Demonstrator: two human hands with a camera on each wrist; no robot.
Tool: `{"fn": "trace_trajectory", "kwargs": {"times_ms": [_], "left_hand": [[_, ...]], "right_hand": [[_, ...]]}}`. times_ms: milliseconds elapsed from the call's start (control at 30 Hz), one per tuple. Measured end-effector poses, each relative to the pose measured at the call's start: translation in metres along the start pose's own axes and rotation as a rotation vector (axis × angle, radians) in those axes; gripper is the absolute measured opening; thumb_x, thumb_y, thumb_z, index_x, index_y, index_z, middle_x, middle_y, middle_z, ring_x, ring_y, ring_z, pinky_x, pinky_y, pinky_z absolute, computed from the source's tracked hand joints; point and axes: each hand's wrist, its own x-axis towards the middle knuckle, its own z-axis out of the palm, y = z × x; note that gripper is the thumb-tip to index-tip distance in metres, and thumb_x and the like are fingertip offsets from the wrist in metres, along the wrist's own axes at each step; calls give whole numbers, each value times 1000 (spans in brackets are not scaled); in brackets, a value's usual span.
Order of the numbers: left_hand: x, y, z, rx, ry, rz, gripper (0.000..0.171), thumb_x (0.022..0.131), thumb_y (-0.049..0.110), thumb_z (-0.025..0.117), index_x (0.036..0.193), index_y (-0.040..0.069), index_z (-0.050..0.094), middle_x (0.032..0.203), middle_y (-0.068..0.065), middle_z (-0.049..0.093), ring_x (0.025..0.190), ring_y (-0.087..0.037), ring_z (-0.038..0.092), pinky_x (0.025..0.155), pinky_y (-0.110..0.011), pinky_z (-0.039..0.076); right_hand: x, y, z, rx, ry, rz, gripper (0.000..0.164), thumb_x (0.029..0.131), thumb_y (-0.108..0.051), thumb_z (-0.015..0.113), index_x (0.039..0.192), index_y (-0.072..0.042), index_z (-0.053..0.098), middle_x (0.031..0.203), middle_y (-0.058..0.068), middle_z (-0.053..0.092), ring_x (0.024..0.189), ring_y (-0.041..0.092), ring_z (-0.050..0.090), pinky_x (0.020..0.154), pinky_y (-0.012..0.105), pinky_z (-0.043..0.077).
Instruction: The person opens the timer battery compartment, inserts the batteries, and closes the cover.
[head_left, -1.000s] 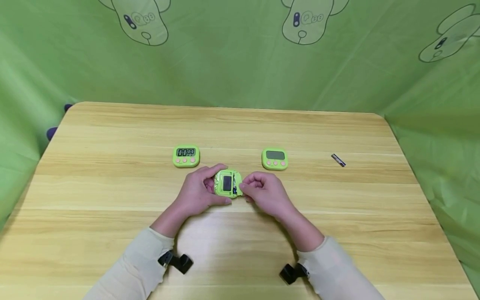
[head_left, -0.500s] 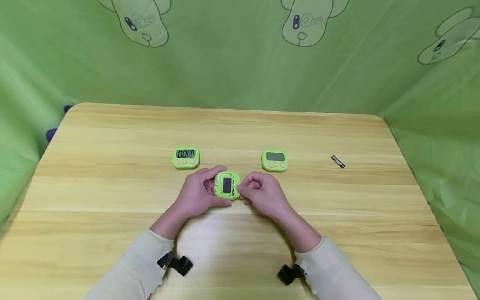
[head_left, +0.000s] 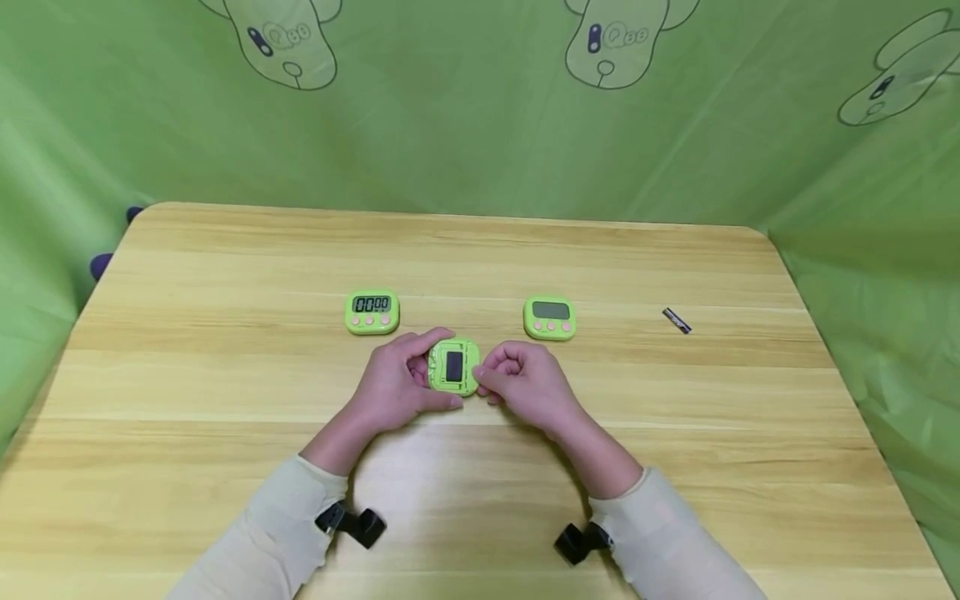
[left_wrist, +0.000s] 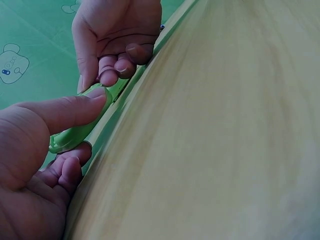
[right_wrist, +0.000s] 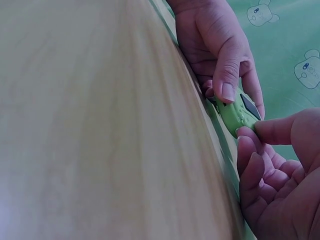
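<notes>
A light green kitchen timer lies back side up between the two hands, its dark oblong panel facing the head camera. My left hand grips its left end, thumb along the near edge and fingers at the far edge. At the right end, my right hand pinches the rim where the battery cover sits. The right wrist view shows that thumb above the timer and the index finger curled beneath. From the left wrist side, the timer appears edge-on. No battery shows in it; the slot is covered.
Behind the left hand lies a green timer reading 00:00. Another green timer, its screen blank, lies behind the right hand. A small battery is farther right on the wooden table. Green curtain hangs behind.
The right hand has moved slightly left, bringing the battery cover in against the timer. The battery that showed in the slot is now hidden. The left hand has kept its hold.
</notes>
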Motion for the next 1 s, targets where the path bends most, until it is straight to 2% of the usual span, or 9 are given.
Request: {"fn": "trace_trajectory", "kwargs": {"times_ms": [233,367,500,633,800,1000], "left_hand": [[0,-2,1,15,-3,5,79,60,11,98,131,13,66,86,-3,58,74,-18,54,61,-30,50],[0,-2,1,30,-11,10,78,60,11,98,131,14,66,86,-2,58,74,-18,54,63,-30,50],[0,-2,1,29,-7,17,76,60,11,98,129,16,68,85,-2,57,74,-18,54,62,-30,49],[0,-3,1,20,-3,16,75,59,11,98,128,18,68,85,-2,58,73,-18,54,61,-30,49],[0,-2,1,8,-4,4,78,59,11,98,130,16,67,85,-2,58,73,-18,55,61,-30,50],[0,-3,0,7,-13,9,79,59,11,98,131,16,67,87,-2,59,74,-18,55,63,-31,51]], "right_hand": [[0,-1,-1,-21,26,-6,10,88,-10,77,87,-6,69,75,9,67,67,24,63,63,31,51],[1,1,-2,-50,76,-36,16,84,-11,82,94,-7,71,83,4,69,73,21,63,67,33,53],[1,3,0,-31,90,-66,22,84,-8,82,103,-5,73,88,3,72,78,19,69,71,32,57],[2,4,2,59,80,-55,20,87,-1,76,106,0,72,87,8,73,78,20,70,68,31,58],[5,6,3,231,42,3,18,90,5,70,108,7,68,88,16,71,75,23,70,68,34,60],[7,8,0,303,-24,24,23,92,6,68,114,11,67,95,19,70,79,22,70,74,35,59]]}}
